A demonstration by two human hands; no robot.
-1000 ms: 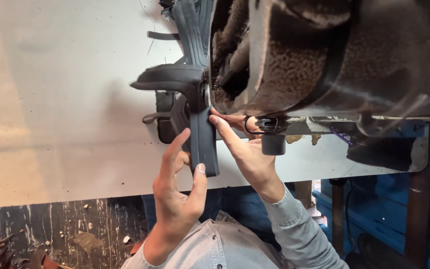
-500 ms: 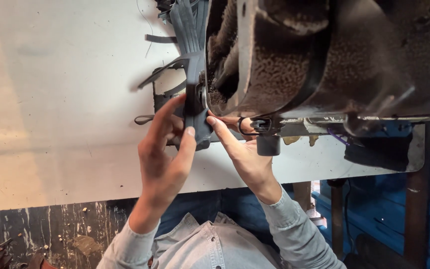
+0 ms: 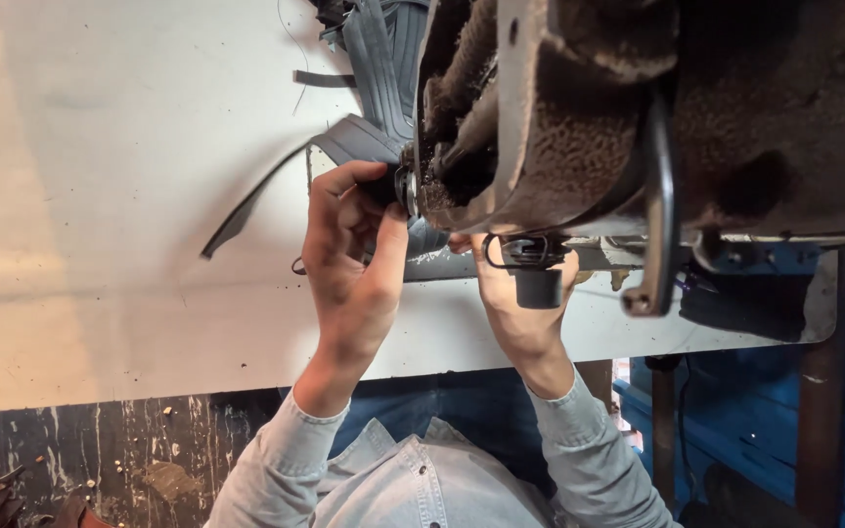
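Head view: strap between hands.

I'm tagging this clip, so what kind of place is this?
Probably a sewing workshop: a lint-caked industrial sewing machine sits on a pale worktable, and the left hand and right hand feed grey strap pieces under it.

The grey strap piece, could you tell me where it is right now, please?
In the head view, the grey strap piece lies on the white table, left of the sewing machine, just above the left hand.
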